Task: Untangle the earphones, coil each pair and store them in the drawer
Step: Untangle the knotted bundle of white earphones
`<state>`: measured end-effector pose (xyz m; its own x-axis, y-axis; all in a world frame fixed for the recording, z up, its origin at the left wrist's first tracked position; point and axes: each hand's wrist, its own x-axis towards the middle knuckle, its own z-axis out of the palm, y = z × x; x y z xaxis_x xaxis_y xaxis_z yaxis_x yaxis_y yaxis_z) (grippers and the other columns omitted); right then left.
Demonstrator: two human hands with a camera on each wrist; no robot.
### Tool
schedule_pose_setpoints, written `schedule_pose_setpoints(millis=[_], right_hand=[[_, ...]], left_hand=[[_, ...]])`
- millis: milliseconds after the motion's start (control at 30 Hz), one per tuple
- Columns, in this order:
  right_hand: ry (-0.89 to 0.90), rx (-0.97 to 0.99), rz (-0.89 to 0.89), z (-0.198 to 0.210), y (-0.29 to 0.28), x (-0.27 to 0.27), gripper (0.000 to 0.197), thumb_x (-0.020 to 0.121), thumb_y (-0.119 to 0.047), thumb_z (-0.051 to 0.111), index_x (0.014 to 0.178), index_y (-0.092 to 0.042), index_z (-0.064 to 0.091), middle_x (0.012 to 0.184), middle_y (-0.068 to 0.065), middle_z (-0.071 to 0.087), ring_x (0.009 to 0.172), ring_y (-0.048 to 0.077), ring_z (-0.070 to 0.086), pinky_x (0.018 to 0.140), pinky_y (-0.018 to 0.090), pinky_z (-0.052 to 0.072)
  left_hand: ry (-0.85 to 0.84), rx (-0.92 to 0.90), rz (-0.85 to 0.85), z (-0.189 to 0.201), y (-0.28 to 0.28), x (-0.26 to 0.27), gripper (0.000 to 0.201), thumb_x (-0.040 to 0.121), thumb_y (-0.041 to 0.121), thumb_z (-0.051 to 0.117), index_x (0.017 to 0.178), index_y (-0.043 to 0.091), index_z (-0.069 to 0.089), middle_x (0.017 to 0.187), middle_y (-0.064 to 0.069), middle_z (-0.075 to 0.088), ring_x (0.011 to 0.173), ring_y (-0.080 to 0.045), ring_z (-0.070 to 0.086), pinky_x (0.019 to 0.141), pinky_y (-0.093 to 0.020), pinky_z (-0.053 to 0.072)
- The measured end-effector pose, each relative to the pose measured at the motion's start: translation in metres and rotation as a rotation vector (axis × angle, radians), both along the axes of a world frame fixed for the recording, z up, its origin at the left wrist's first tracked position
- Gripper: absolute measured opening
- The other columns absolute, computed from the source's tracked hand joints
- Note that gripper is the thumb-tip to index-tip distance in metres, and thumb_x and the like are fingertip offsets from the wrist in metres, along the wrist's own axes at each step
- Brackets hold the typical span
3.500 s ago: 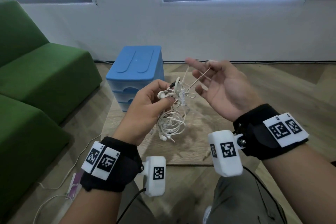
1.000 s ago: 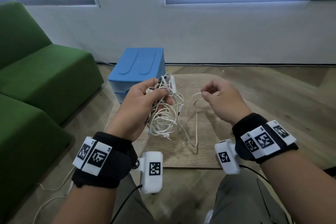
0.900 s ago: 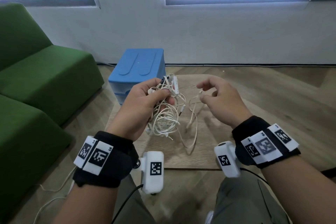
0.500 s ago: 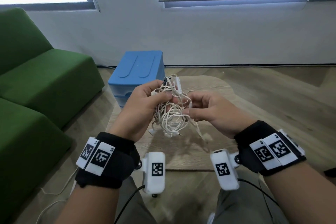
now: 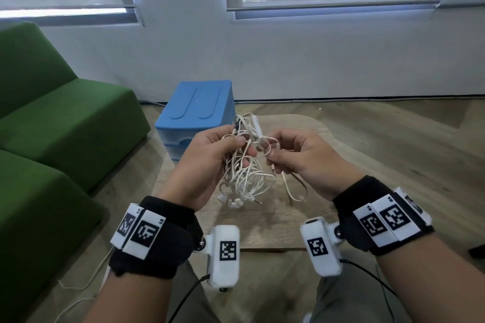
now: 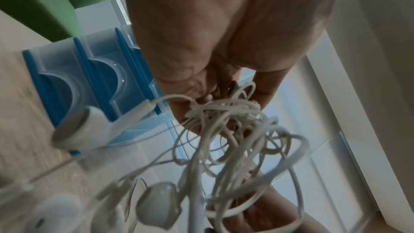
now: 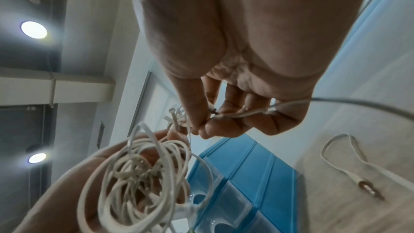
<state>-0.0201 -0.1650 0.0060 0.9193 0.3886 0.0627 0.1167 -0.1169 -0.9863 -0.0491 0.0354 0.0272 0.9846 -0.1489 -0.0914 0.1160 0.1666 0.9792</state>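
Held above the surface, the light, limp earphone tangle (image 5: pixel 245 165) sits bunched in the left hand (image 5: pixel 207 162)'s grip while the right hand (image 5: pixel 305 158) pinches one strand near its jack plug (image 5: pixel 273 171), the best place to draw it free without tightening knots

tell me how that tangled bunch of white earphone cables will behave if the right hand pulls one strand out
The earphone tangle looks limp: its loops sag below the left hand, so it should flop rather than hold shape. It seems light, held up by the fingers alone. The strand pinched by the right hand runs back into crossed loops, so a hard pull would probably tighten the knot or drag the whole bunch along.
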Motion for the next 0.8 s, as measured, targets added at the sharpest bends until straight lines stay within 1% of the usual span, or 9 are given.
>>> schedule_pose_setpoints(millis=[167,233,267,367,467,533,600,700,800], right_hand=[[0.045,0.082,-0.003,0.004,0.005,-0.001,0.014,0.093,0.000,0.067,0.092,-0.013,0.073,0.073,0.003,0.066,0.061,0.012,0.055,0.058,0.027,0.036],[0.044,0.116,-0.012,0.006,0.008,-0.002,0.011,0.088,-0.006,0.075,0.098,-0.009,0.072,0.077,0.008,0.069,0.063,0.013,0.059,0.059,0.024,0.043],[0.048,0.135,-0.022,0.006,0.009,-0.002,0.020,0.085,-0.008,0.078,0.102,-0.005,0.070,0.081,0.014,0.070,0.066,0.016,0.061,0.063,0.023,0.048],[0.067,0.142,-0.034,0.004,0.007,0.000,0.044,0.076,-0.016,0.083,0.110,0.003,0.063,0.098,0.035,0.070,0.081,0.031,0.067,0.080,0.038,0.057],[0.005,0.022,-0.046,0.005,0.003,0.002,0.035,0.079,0.001,0.081,0.110,-0.004,0.065,0.108,0.030,0.070,0.093,0.032,0.067,0.093,0.052,0.055],[-0.088,0.015,-0.103,0.010,-0.001,0.003,0.036,0.073,0.003,0.071,0.107,-0.010,0.065,0.112,0.019,0.069,0.094,0.024,0.064,0.085,0.045,0.058],[-0.232,0.025,-0.198,0.023,-0.001,0.001,0.028,0.072,-0.004,0.065,0.098,-0.012,0.066,0.103,0.012,0.068,0.084,0.017,0.060,0.077,0.035,0.055],[-0.402,0.023,-0.217,0.040,0.005,-0.005,0.005,0.082,-0.008,0.072,0.086,-0.007,0.069,0.080,0.019,0.065,0.067,0.026,0.054,0.063,0.039,0.047],[-0.450,-0.178,-0.233,0.039,0.014,-0.003,0.011,0.083,-0.018,0.080,0.078,-0.013,0.072,0.061,0.006,0.061,0.055,0.007,0.050,0.054,0.022,0.040]], left_hand=[[-0.034,0.065,-0.005,0.000,0.000,0.001,0.016,0.102,0.002,0.056,0.109,-0.001,0.070,0.084,-0.013,0.072,0.062,-0.015,0.061,0.059,-0.022,0.054],[-0.056,0.076,-0.008,-0.001,-0.001,0.002,0.015,0.101,0.002,0.058,0.107,0.002,0.072,0.084,-0.013,0.072,0.061,-0.015,0.061,0.058,-0.022,0.053],[-0.067,0.075,-0.008,-0.001,-0.002,0.001,0.014,0.101,0.003,0.059,0.107,0.003,0.072,0.084,-0.012,0.072,0.061,-0.015,0.060,0.058,-0.022,0.053],[-0.080,0.062,-0.012,-0.002,-0.004,0.002,0.015,0.100,0.008,0.061,0.109,0.002,0.073,0.085,-0.012,0.071,0.061,-0.015,0.060,0.058,-0.023,0.052],[-0.084,0.092,0.014,-0.004,-0.005,0.003,0.013,0.100,0.011,0.063,0.104,0.005,0.074,0.083,-0.012,0.068,0.061,-0.015,0.058,0.057,-0.023,0.050],[-0.091,0.142,0.034,-0.006,-0.006,0.004,0.012,0.100,0.014,0.066,0.095,0.013,0.076,0.079,-0.008,0.067,0.062,-0.015,0.057,0.060,-0.027,0.049],[-0.107,0.202,0.048,-0.008,-0.006,0.007,0.014,0.100,0.017,0.067,0.089,0.016,0.076,0.077,-0.004,0.068,0.064,-0.015,0.058,0.064,-0.031,0.048],[-0.136,0.254,0.060,-0.011,-0.007,0.009,0.013,0.100,0.020,0.069,0.092,0.014,0.077,0.076,-0.003,0.070,0.068,-0.018,0.061,0.072,-0.039,0.050],[-0.198,0.323,0.067,-0.010,-0.010,0.008,0.015,0.099,0.022,0.069,0.093,0.011,0.076,0.075,-0.002,0.071,0.069,-0.019,0.062,0.073,-0.044,0.049]])
